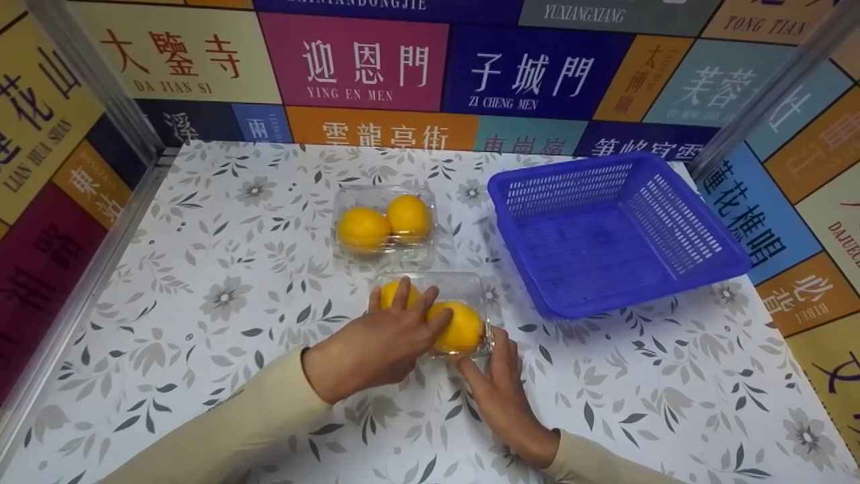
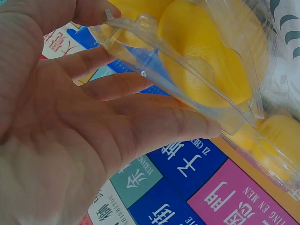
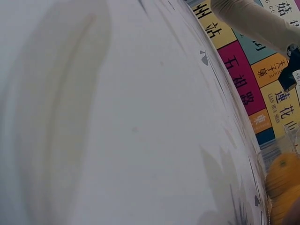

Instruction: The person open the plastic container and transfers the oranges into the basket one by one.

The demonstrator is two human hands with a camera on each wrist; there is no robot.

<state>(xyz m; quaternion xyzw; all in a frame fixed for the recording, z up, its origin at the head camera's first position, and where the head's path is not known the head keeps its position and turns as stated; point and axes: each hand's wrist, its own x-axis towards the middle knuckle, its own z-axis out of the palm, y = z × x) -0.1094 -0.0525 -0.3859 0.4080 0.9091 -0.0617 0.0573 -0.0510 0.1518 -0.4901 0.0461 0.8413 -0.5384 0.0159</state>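
Note:
A clear plastic clamshell box (image 1: 437, 279) with two round yellow-orange citrus fruits (image 1: 460, 328) lies on the table in front of me. My left hand (image 1: 376, 339) reaches over it with fingers spread, partly covering the fruits. In the left wrist view its extended fingers touch the box's clear rim (image 2: 187, 77). At the near right corner my right hand (image 1: 500, 393) holds the box, thumb at the front and fingers along the right side. The right wrist view shows mostly tabletop, with fruit (image 3: 283, 176) at its right edge. Whether the lid is fastened is unclear.
Behind it stands a second clear box (image 1: 384, 195) with two similar fruits (image 1: 363, 228). A blue-purple plastic basket (image 1: 571, 249) with nothing in it sits to the right. Panels with lettering (image 1: 356, 64) surround the leaf-patterned table (image 1: 222, 363).

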